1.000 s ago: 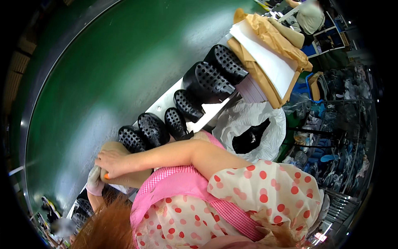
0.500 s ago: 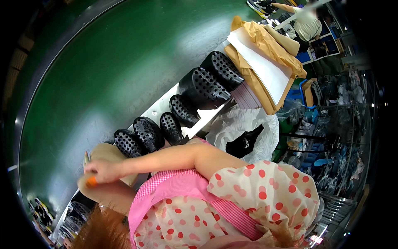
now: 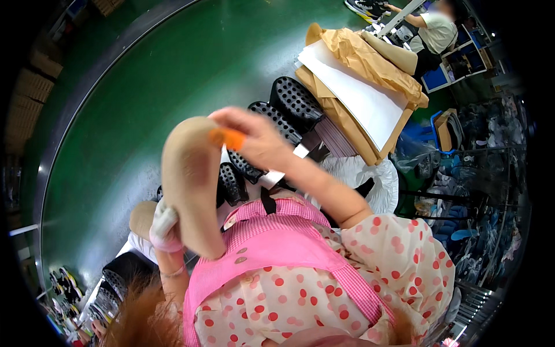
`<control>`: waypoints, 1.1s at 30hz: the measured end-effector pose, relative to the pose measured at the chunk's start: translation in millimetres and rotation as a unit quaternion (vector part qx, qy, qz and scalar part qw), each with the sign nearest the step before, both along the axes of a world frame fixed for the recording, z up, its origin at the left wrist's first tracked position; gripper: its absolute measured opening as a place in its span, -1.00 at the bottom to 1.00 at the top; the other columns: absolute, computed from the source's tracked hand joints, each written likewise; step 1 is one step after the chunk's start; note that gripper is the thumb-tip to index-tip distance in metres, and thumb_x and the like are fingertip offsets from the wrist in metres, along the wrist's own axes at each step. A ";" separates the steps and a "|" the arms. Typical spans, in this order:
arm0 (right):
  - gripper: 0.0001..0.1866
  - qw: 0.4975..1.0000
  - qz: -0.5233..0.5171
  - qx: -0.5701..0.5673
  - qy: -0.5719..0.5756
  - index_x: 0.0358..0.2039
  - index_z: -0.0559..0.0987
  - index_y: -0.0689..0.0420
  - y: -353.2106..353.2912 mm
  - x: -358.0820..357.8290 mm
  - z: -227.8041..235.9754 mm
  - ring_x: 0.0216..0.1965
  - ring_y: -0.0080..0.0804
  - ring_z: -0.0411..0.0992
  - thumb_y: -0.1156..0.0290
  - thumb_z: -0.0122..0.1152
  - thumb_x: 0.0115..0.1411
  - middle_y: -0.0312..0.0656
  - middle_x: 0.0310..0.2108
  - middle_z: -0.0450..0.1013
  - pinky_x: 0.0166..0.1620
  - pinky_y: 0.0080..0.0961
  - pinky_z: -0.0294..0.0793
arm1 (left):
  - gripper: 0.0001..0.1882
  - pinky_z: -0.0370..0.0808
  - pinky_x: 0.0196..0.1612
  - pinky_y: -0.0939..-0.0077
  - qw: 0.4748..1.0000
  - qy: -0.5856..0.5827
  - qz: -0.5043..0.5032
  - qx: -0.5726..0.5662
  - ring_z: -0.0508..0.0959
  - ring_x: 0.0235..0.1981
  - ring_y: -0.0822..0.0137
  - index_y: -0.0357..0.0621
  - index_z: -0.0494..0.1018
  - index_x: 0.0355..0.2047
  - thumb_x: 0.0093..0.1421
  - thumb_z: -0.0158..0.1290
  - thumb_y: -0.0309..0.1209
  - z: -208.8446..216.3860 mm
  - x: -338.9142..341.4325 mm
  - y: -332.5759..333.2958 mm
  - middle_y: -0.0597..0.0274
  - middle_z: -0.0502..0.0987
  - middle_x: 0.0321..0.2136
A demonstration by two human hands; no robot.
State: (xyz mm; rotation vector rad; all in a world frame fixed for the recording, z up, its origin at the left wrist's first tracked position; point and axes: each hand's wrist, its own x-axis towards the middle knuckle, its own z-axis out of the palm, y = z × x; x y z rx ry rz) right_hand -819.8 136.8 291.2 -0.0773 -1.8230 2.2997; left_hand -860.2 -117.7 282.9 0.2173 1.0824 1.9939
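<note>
My left hand (image 3: 166,224), in a whitish glove with a pink cuff, grips the lower left side of a beige foot-shaped form (image 3: 188,191). The form stands tilted in front of my pink apron, its rounded end pointing up. My right hand (image 3: 254,139) is bare and smeared by motion, with its fingers bent over the form's upper right edge. Something orange (image 3: 229,139) shows at its thumb; whether it is a thumb cover or a held tool I cannot make out. A second beige form (image 3: 143,220) lies beyond my left hand.
Black perforated foot-shaped blocks (image 3: 296,104) stand in a row along the green surface's near edge. Brown paper and white sheets (image 3: 355,87) are stacked at the right, beside a white plastic bag (image 3: 381,185). A person (image 3: 436,34) is at the upper right; racks (image 3: 457,214) line the right.
My right hand has swung up and right from the far left. My gloved left hand has come into view, and a beige form is now raised upright before my apron.
</note>
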 end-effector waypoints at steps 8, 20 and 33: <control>-0.82 0.702 -0.326 0.628 -0.075 -0.31 0.57 0.08 228.0 96.8 -60.0 -0.26 -0.22 0.44 0.38 0.30 0.06 -0.21 -0.36 0.49 -0.22 -0.37 0.46 | -0.51 0.38 0.12 0.38 0.998 -0.050 0.040 -0.016 0.48 0.03 0.25 -0.38 0.22 0.15 0.30 -0.09 -0.30 -2.9 25.8 106.8 0.04 0.43 0.04; -0.96 0.876 -0.285 0.379 -0.092 -0.35 0.51 0.15 253.4 100.5 -46.5 -0.51 -0.60 0.36 0.48 0.15 0.19 -0.34 -0.54 0.41 -0.41 -0.61 0.35 | -0.40 0.43 0.11 0.17 0.983 -0.151 -0.058 0.087 0.45 0.07 0.17 -0.22 0.07 0.26 0.32 -0.08 -0.18 -13.8 42.9 198.8 0.01 0.37 0.09; -0.92 0.984 -0.144 0.082 0.072 -0.26 0.44 0.18 25.4 46.1 76.9 -0.47 -0.77 0.30 0.50 0.12 0.24 -0.43 -0.44 0.37 -0.43 -0.79 0.32 | -0.55 0.47 0.00 0.46 0.997 -0.052 -0.033 0.037 0.49 -0.06 0.38 -0.25 0.28 0.08 0.30 -0.01 -0.22 -44.0 16.2 158.5 0.18 0.45 -0.04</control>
